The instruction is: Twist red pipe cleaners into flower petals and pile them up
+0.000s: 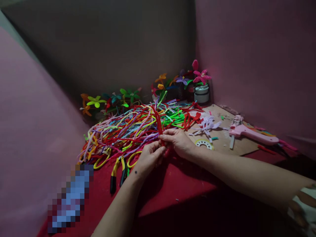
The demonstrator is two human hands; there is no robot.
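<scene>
Several red pipe cleaners [158, 122] stand roughly upright in a bunch, their lower ends between my two hands. My left hand [151, 154] pinches the bottom of the bunch with thumb and fingers. Just above and to the right, my right hand [176, 140] grips the same stems, its fingertips close to those of the left. Behind them spreads a large heap of multicoloured pipe cleaners [123, 126]. Yellow-and-black pliers [115, 172] lie left of my left hand, by yellow-handled scissors [101, 163] partly under the heap.
A pink glue gun [251, 133] rests on a board [237, 148] at the right, near a white tape roll [204, 144] and lilac pieces [208, 124]. Pipe-cleaner flowers [95, 101] line the back, one pink [201, 76] above a grey pot [201, 95]. Red cloth [182, 184] covers the table.
</scene>
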